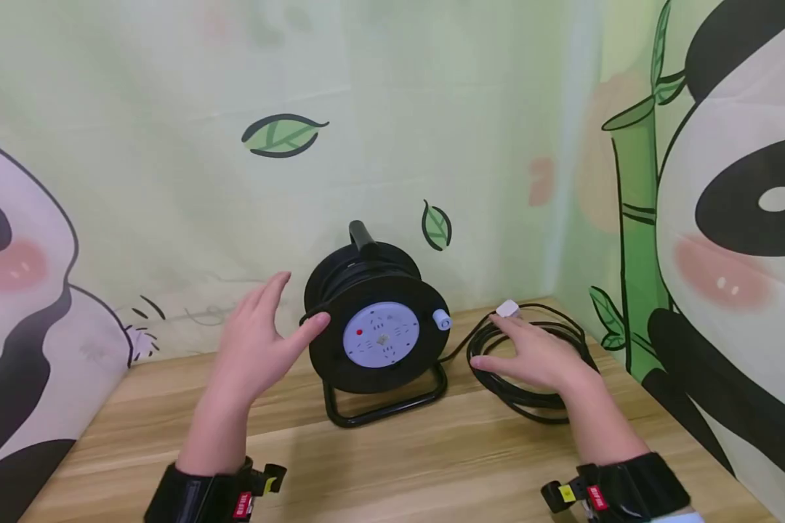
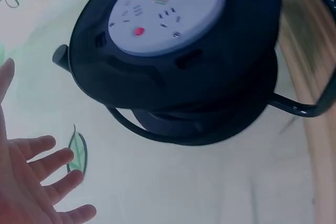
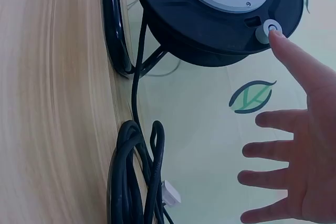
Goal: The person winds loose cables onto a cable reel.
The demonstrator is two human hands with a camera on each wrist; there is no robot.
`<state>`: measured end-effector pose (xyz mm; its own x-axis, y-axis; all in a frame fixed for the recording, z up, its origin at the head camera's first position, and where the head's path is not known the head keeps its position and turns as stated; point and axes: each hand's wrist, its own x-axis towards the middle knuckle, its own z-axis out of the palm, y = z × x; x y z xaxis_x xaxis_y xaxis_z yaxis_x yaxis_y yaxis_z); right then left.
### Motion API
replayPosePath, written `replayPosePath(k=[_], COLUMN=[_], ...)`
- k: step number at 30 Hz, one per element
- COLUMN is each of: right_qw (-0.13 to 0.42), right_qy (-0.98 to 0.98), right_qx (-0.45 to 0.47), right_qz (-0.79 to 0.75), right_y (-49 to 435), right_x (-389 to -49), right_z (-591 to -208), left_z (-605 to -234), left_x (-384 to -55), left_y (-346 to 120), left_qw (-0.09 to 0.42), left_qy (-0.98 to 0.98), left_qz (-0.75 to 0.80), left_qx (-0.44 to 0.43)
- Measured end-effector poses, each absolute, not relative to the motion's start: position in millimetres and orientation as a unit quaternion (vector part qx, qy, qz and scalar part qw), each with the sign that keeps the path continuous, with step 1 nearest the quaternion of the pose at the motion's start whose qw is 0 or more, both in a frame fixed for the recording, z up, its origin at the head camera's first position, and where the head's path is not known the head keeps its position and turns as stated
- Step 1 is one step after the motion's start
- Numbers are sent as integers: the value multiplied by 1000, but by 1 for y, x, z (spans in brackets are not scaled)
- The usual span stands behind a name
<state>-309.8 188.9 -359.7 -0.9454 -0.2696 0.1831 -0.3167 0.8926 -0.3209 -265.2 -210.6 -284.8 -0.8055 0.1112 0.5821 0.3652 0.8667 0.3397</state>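
A black cable reel (image 1: 379, 290) stands on the wooden table on its tubular frame, its pale socket panel (image 1: 381, 334) facing me. My left hand (image 1: 255, 341) is held up just left of the reel, fingers spread and palm turned toward it. Spread fingers of the left hand (image 2: 31, 182) show beside the reel in the left wrist view. My right hand (image 1: 539, 352) hovers over the coiled black cable (image 1: 536, 414), its fingers straight in the right wrist view. A white plug (image 1: 507, 309) pokes out past its fingertips. Nothing is in either palm.
The cable runs from the reel's right side to the coil. A small white winding knob (image 1: 441, 319) sticks out of the reel's face, and a carry handle (image 1: 363, 236) tops it. Behind the wooden table (image 1: 366, 472) hangs a panda-print curtain (image 1: 170, 181).
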Motion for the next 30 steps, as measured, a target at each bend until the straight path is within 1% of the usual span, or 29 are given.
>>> replayPosePath(k=[6, 10, 16, 25, 30], right_qw=[40, 32, 12, 2, -4], right_qy=[-963, -957, -955, -957, -958], right_qx=[153, 160, 158, 147, 144], right_qz=[216, 241, 249, 251, 250], right_y=[186, 182, 179, 181, 181], right_x=[-313, -315, -319, -320, -319], right_z=[-361, -362, -366, -368, -367], left_z=[-266, -254, -234, -207, -196], left_x=[-275, -284, -300, -322, -335], left_y=[-192, -180, -163, -129, -109], left_qw=[273, 264, 240, 209, 177], left_qy=[-920, -917, -914, -935, -956], left_qz=[-242, -254, -289, -267, -221], left_qx=[-145, -156, -153, -105, -78])
